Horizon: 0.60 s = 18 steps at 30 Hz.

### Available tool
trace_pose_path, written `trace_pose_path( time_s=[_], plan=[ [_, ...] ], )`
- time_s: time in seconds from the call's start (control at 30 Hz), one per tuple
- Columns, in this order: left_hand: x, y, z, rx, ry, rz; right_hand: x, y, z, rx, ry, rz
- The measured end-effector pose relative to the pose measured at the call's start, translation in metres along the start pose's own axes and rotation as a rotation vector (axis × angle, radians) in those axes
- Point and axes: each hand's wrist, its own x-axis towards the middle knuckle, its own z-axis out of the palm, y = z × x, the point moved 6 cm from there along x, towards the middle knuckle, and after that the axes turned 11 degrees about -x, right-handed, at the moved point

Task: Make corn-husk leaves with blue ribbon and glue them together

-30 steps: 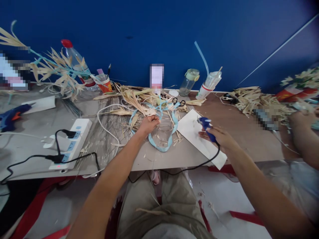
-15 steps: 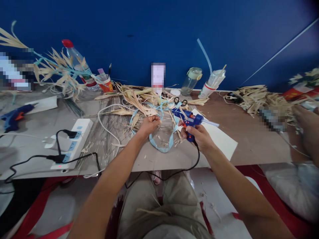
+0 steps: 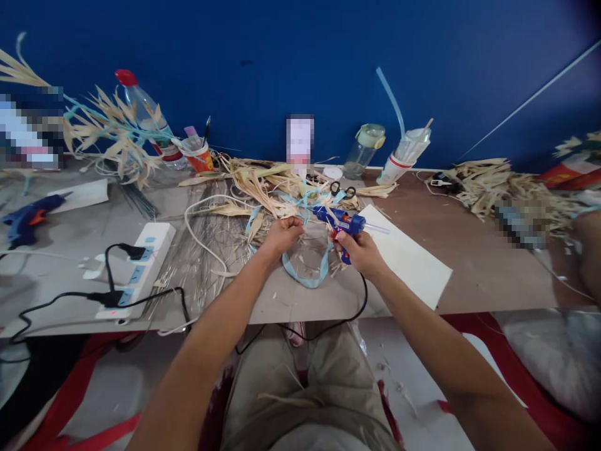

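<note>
My right hand (image 3: 354,247) is wrapped round the grip of a blue hot glue gun (image 3: 345,220). A clear glue stick (image 3: 378,229) juts from its back end, and its nozzle points left toward my other hand. With thumb and fingers pinched, my left hand (image 3: 287,233) holds light blue tape (image 3: 305,216) among dried husk strips; the exact grip is partly hidden. A loop of the same tape (image 3: 307,282) hangs in a curve on the table between my hands. Dry corn husks (image 3: 253,188) lie heaped just behind them.
A white power strip (image 3: 143,269) with black plugs lies left, near another glue gun (image 3: 32,216). Scissors (image 3: 342,190), a bottle (image 3: 364,150) and a paper cup (image 3: 393,169) stand behind. White paper (image 3: 417,269) lies right. Another person's arm (image 3: 589,244) shows at the right edge.
My right hand has brought the glue gun a little left, closer to my left hand. My left hand has barely moved. The other person's hand at right has drawn farther out of view.
</note>
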Motion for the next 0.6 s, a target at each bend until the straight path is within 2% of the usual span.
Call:
trace_pose_path(
  time_s=[0.37, 0.6],
  plan=[
    [0.0007, -0.0012, -0.0019, 0.035, 0.013, 0.002, -0.0033, 0.0090, -0.0044, -0.124, -0.006, -0.046],
    [0.0010, -0.0015, -0.0017, 0.049, 0.012, -0.017, -0.0004, 0.0034, -0.0023, -0.209, -0.012, -0.061]
  ],
)
